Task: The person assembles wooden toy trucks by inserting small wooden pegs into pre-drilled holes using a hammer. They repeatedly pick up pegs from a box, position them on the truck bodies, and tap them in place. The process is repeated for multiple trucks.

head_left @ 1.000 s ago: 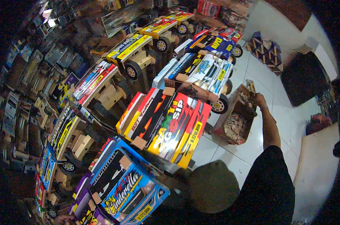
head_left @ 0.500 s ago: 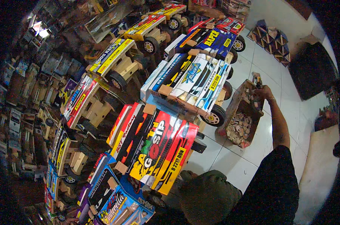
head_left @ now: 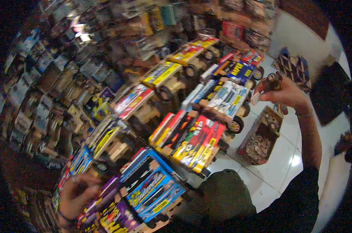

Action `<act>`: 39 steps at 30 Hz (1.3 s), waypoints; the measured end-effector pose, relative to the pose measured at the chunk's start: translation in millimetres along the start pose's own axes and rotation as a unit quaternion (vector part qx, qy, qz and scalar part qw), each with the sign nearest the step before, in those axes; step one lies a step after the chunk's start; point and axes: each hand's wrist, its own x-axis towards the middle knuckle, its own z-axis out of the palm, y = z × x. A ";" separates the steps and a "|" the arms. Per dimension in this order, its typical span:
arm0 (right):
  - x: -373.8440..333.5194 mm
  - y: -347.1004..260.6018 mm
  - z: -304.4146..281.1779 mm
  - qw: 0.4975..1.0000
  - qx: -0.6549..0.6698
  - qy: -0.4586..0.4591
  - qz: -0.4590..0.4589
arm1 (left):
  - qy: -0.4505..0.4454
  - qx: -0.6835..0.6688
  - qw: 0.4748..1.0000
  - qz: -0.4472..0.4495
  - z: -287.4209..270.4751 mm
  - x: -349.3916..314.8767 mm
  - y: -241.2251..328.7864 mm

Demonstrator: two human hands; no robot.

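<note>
My right hand (head_left: 287, 94) is raised above the box, beside the row of toy trucks. Its fingertips pinch a small pale block (head_left: 255, 98). A dark, roundish object (head_left: 274, 80) also sits in that hand; blur hides its kind. Below is a long wooden box (head_left: 243, 158) with several small wood pieces (head_left: 258, 147) in it. At the lower left, my left hand (head_left: 81, 192) is blurred, its fingers curved beside the purple truck (head_left: 119, 215) and the blue truck (head_left: 154, 186). Whether it touches or holds anything is unclear.
Painted wooden trucks stand in two rows, including a red-and-yellow one (head_left: 199, 143) and a white one (head_left: 228, 97). More truck bodies (head_left: 48, 97) are stacked at the left. Triangular wooden pieces (head_left: 294, 66) lie on the white tiles (head_left: 257, 178) near a dark object (head_left: 331, 93).
The right hand has lifted from the box and now shows a pale block at its fingertips. My left hand has come into view at the lower left. The whole view has shifted.
</note>
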 end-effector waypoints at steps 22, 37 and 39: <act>31.0 478.8 -7.4 0.860 -0.364 0.176 0.311 | -0.214 0.102 0.968 0.088 32.9 31.8 11.1; 64.3 473.7 -37.2 0.936 -0.313 0.152 0.057 | -0.006 0.111 0.993 -0.031 -20.3 34.8 8.5; 88.7 363.0 -7.2 0.974 -0.164 0.152 -0.028 | 0.008 0.082 0.997 -0.003 -31.8 14.6 16.5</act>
